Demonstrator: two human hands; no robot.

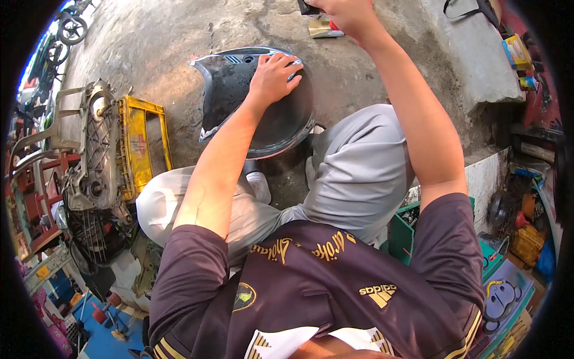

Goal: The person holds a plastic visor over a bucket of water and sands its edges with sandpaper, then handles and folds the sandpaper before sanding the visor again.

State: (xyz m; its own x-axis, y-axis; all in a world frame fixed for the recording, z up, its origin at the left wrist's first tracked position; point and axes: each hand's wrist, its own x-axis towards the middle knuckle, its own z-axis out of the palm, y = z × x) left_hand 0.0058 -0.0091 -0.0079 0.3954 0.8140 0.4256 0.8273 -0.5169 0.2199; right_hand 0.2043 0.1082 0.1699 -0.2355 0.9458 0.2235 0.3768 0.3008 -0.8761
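Observation:
A glossy black, curved motorcycle body panel (226,84) with blue-white trim leans in a round black basin (284,145) on the floor in front of my knees. My left hand (272,79) is on the panel's upper right part, its fingers bent over the edge and the thumb apart. At the top edge of the view, my right hand (348,17) is closed around a red thing (333,26), mostly hidden by the fingers. A dark object (308,7) is beside those fingers, partly cut off. Just below lies a gold and silver item (325,30).
A yellow plastic crate (143,140) and a metal engine casing (95,143) stand on the left. On the right are a concrete ledge (472,66), a green box (402,230) and a lilac cartoon-animal item (501,299). Motorcycle wheels (72,30) show far left.

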